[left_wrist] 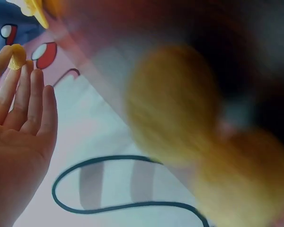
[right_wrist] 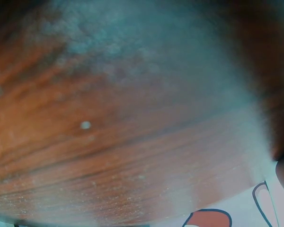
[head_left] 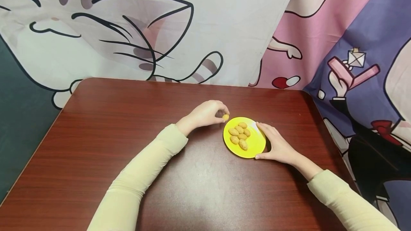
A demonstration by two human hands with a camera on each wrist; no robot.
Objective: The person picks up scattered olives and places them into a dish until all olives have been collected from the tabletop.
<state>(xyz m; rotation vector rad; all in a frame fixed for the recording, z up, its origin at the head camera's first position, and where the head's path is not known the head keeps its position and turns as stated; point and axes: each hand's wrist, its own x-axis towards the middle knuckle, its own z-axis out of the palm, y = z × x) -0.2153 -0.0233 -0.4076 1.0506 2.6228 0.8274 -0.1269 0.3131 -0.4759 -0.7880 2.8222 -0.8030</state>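
Note:
In the head view, my left hand is just left of a yellow plate, pinching a small tan nut between thumb and fingertips. The left wrist view shows the same nut at the tips of the left hand, its other fingers fairly straight. Several oval tan nuts lie grouped on the plate's left half. My right hand holds the plate by its right side, thumb at the near rim and fingers at the far rim.
The plate stands on a brown wooden table. Cloths printed with cartoon figures hang behind the table and along its right side. Two large blurred tan shapes fill part of the left wrist view, close to the lens.

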